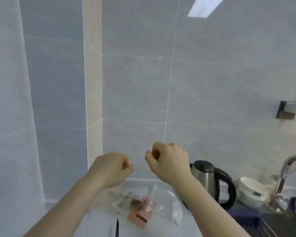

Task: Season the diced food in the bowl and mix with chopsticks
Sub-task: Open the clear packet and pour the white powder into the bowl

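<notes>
Chopsticks (117,227), thin and dark, lay at the bottom edge of the view on the pale worktop (99,224), cut off by the frame so that only their far ends showed; their long axis ran toward and away from the person, the tips pointing at the wall. The frame was soft, and the diced food and its bowl could not be made out anywhere in it. The left hand (112,168) was raised in front of the grey tiled wall (135,91), its fingers curled into a loose fist; something small and brownish showed at the fingertips, too blurred to name, so I cannot tell whether it pinched anything. Just right of it, apart from it, the right hand (167,159) was held a little higher, also curled, holding nothing that could be seen. Below and between the forearms lay clear plastic packets with a pink label (140,211), just beyond the chopstick tips. Further right stood a stainless steel kettle with a black handle (207,178), then a white round bowl (252,191), then a chrome tap (285,171), partly cut by the right edge.
</notes>
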